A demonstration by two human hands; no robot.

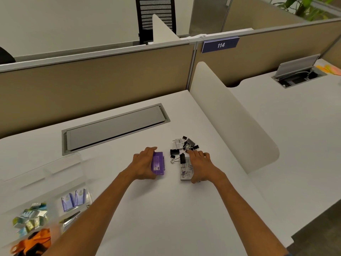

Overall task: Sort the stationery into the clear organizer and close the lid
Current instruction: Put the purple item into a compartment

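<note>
So this is mid-sort, the pickup step. Both hands are out over the middle of the bench, each on a small box. The left hand has its grip wrapped around the purple box, fingers curled over the far end and thumb at the near end, so I'd call that one grasped, though the box looks like it's resting on the bench. The right hand lies over the white box with the printed label, thumb at the near corner and fingers spread over the far side. Whether that grip is really clamped or just resting on top, I can't tell from here.

Just above the hands in the frame is a loose pile of black binder clips, one of them touching the white box's far end.

The clear organizer sits at the lower left of the frame, lid up, pretty blurry. It already holds some purple packets, a heap of green and silver bits and something orange at the bottom edge.

My guess for the next move: lift both boxes clear of the clips, carry them down-left to the organizer and find a free compartment. Then the clips, and the lid comes last
</note>
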